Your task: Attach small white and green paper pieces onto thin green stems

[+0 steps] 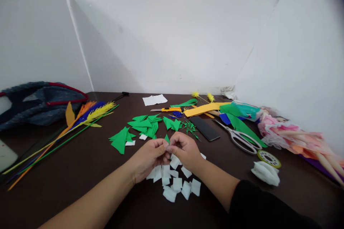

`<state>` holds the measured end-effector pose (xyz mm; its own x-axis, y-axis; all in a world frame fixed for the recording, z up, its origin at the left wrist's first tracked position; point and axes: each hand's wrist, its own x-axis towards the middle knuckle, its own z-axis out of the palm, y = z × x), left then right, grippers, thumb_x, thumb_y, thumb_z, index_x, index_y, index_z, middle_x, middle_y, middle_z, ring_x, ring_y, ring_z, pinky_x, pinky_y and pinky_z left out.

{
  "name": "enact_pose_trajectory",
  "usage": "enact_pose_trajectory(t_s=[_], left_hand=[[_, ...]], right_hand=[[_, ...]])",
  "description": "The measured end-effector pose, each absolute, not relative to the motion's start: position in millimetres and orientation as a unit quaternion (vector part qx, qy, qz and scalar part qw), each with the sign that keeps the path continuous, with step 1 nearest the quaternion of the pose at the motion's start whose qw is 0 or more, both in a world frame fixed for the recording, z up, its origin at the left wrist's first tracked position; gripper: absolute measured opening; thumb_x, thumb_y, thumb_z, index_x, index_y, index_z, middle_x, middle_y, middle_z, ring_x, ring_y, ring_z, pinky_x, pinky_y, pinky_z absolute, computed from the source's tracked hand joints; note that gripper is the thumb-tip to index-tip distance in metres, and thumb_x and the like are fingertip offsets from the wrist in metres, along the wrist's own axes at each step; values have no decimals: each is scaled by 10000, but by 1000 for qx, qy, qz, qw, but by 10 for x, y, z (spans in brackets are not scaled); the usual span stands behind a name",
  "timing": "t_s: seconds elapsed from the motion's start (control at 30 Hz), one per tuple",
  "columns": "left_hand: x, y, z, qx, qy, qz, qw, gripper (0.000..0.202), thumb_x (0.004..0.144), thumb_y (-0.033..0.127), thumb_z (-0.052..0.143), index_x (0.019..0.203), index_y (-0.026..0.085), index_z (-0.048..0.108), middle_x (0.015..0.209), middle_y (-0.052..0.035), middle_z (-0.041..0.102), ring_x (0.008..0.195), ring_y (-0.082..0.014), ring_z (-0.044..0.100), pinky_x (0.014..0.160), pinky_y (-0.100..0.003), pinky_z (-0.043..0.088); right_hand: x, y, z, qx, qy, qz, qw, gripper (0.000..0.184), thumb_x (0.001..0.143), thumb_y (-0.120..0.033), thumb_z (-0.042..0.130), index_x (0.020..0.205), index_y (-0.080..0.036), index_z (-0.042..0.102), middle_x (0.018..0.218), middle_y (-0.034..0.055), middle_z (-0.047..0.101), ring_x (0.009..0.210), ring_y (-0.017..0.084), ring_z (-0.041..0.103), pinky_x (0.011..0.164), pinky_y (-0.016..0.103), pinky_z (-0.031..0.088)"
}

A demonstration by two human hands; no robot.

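Observation:
My left hand (149, 157) and my right hand (185, 150) meet over the middle of the dark table (80, 179), fingers pinched together. Between the fingertips sticks up a small green paper piece (167, 138), and both hands grip it. Under the hands lies a heap of several white paper squares (177, 182). Behind them several green paper triangles (142, 125) are scattered.
Scissors (242, 139), a black phone (208, 128), a yellow utility knife (169, 109) and yellow and green paper sheets (215, 109) lie at the back right. A doll (290, 134), a tape roll (268, 158) and white wad (264, 173) sit right. Coloured paper stalks (80, 118) and a dark bag (40, 102) are left.

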<state>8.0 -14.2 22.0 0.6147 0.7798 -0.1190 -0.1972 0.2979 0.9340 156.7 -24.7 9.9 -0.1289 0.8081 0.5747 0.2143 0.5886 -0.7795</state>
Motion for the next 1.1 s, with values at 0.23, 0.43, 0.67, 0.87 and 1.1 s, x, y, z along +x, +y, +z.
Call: enact_pose_trajectory(t_s=[0.23, 0.43, 0.67, 0.87, 1.1], left_hand=[[86, -150, 229, 525, 300, 373, 704, 220, 695, 306, 638, 626, 141, 510, 567, 28, 503, 558, -81, 446, 608, -227, 368], [72, -110, 153, 558, 333, 421, 633, 196, 727, 300, 588, 642, 135, 525, 594, 18, 488, 580, -90, 432, 598, -229, 355], [8, -134, 193, 507, 321, 423, 679, 250, 725, 300, 576, 556, 147, 477, 492, 42, 426, 494, -80, 376, 531, -217, 322], [-60, -155, 196, 450, 278, 425, 734, 244, 714, 283, 609, 559, 145, 481, 458, 56, 395, 460, -72, 364, 519, -220, 309], [-139, -134, 192, 462, 288, 416, 728, 175, 705, 293, 614, 662, 135, 550, 426, 61, 407, 442, -69, 359, 504, -215, 286]], right_hand=[[1577, -227, 99, -354, -685, 266, 579, 113, 650, -246, 665, 701, -186, 584, 660, -11, 525, 609, 115, 502, 572, 238, 425], [1526, -233, 136, -356, -698, 227, 578, 93, 655, -256, 671, 733, -203, 672, 705, 17, 588, 651, 133, 556, 601, 255, 458], [1473, -256, 162, -382, -740, 123, 540, 104, 740, -189, 589, 779, -210, 683, 713, 25, 600, 668, 132, 565, 604, 244, 469], [1472, -266, 156, -369, -798, -4, 477, 217, 819, -172, 467, 947, -168, 643, 816, 77, 622, 735, 151, 556, 659, 268, 477], [1430, -275, 187, -371, -820, -58, 432, 211, 848, -179, 414, 918, -155, 611, 814, 84, 607, 753, 165, 534, 679, 286, 456]])
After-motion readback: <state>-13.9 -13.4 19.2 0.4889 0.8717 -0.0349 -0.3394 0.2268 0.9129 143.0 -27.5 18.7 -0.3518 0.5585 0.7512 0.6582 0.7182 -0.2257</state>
